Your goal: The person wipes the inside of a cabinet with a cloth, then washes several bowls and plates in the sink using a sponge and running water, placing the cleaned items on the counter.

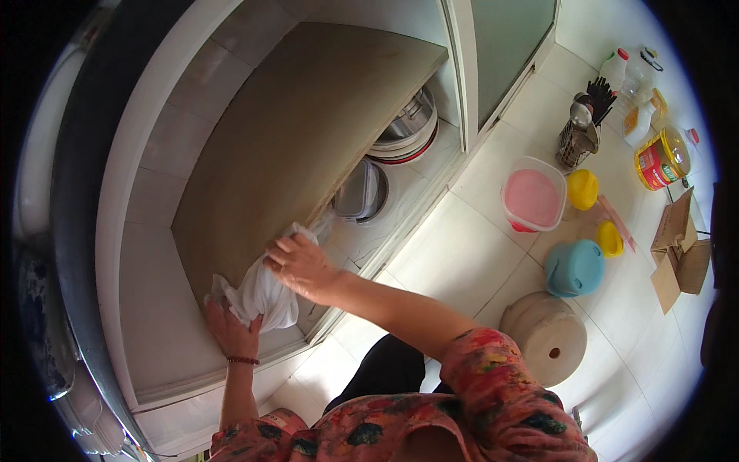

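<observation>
A white cloth (260, 294) lies bunched over the near end of a brown shelf board (283, 133) inside a low cabinet. My right hand (303, 268) grips the cloth's upper part near the board's front edge, fingers curled into it. At the cloth's lower left end is my left hand (234, 332), a beaded bracelet on its wrist; the cloth covers some of its fingers, and whether they grip it is not clear. Under the board, a lidded plastic container (353, 190) sits in a round metal pan, and beyond it stand stacked pots (407, 130).
The cabinet's white frame (398, 245) borders the tiled floor. On the floor stand a pink-lidded container (532, 199), a utensil basket (577, 144), a blue container (574, 268), a round beige block with a hole (545, 341), an oil jug (664, 159) and an open cardboard box (681, 248).
</observation>
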Available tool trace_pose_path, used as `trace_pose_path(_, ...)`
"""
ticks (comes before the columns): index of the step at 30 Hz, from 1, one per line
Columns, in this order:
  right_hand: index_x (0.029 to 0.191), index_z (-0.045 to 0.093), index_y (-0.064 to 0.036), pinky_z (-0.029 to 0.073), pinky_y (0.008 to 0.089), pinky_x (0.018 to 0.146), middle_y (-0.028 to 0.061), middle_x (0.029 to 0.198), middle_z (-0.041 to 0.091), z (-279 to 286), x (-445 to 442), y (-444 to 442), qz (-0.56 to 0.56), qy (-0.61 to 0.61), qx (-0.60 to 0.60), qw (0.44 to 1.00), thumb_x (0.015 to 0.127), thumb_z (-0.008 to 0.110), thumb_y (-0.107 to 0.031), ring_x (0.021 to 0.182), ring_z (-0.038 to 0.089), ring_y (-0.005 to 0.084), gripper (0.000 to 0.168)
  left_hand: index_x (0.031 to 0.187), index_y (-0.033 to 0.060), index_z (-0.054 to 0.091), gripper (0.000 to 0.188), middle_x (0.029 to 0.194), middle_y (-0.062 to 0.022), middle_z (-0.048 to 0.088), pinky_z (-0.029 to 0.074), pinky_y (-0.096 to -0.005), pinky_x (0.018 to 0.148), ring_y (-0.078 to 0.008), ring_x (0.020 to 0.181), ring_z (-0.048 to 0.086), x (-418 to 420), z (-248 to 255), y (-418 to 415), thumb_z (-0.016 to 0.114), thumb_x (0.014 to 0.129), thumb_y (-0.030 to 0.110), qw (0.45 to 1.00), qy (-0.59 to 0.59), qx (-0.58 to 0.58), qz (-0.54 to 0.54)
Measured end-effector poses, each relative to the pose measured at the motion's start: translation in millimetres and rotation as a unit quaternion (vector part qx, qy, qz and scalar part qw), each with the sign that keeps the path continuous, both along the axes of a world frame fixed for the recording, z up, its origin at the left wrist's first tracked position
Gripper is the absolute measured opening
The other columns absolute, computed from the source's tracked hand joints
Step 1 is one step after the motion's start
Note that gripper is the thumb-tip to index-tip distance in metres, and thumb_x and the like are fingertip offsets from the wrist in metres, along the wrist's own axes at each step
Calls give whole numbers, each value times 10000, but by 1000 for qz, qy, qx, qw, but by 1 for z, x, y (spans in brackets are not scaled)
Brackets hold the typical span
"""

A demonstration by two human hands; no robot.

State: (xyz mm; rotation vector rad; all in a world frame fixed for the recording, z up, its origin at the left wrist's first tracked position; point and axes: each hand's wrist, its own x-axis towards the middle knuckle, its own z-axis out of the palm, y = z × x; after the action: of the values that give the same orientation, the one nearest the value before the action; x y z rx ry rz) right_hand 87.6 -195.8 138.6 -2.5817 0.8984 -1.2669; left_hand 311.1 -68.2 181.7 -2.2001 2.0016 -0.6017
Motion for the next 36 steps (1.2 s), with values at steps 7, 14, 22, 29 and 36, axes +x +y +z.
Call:
trace_pose_path(7, 1012, 613, -158, 353, 399, 909, -15, 1150, 531, 20, -90, -66, -141, 80, 73, 984, 720, 556, -134, 1091, 445, 178, 299, 1265, -40, 343, 843, 1326, -223, 346, 181, -541, 1031, -422, 1267, 256, -80, -13, -113, 705, 668, 432, 984, 114, 9, -139)
trace_pose_path(14, 985, 606, -14, 255, 511, 1012, 154, 1089, 512, 34, -162, -136, -389, 2, 65, 919, 697, 552, -123, 1112, 423, 315, 313, 1294, -57, 320, 873, 1322, -266, 317, 222, -500, 1027, -428, 1238, 279, -188, -21, -254, 667, 699, 480, 944, 173, -7, -280)
trace_pose_path(22, 1139, 552, -27, 228, 484, 1043, 255, 1198, 466, 13, -155, -142, -258, -69, 58, 962, 691, 676, -258, 1186, 379, 414, 519, 1310, -42, 341, 739, 1368, -264, 284, 270, -423, 1032, -418, 1239, 319, -153, -2, -335, 511, 820, 484, 956, 238, 122, -117)
trace_pose_path(29, 1132, 540, 49, 149, 466, 1079, 265, 1239, 453, 8, -163, -187, -346, -66, 45, 935, 731, 580, -269, 1254, 318, 392, 513, 1322, 64, 411, 648, 1344, -207, 395, 300, -374, 1022, -324, 1263, 350, -175, -13, -452, 453, 829, 482, 946, 315, 67, -45)
trace_pose_path(36, 1188, 481, 81, 112, 477, 1071, 223, 1284, 416, 12, -154, -236, -481, 65, 95, 869, 776, 437, -243, 1268, 269, 392, 526, 1301, 162, 447, 445, 1396, -72, 362, 230, -424, 1066, -288, 1292, 308, -285, -11, -518, 392, 881, 302, 923, -60, 115, -362)
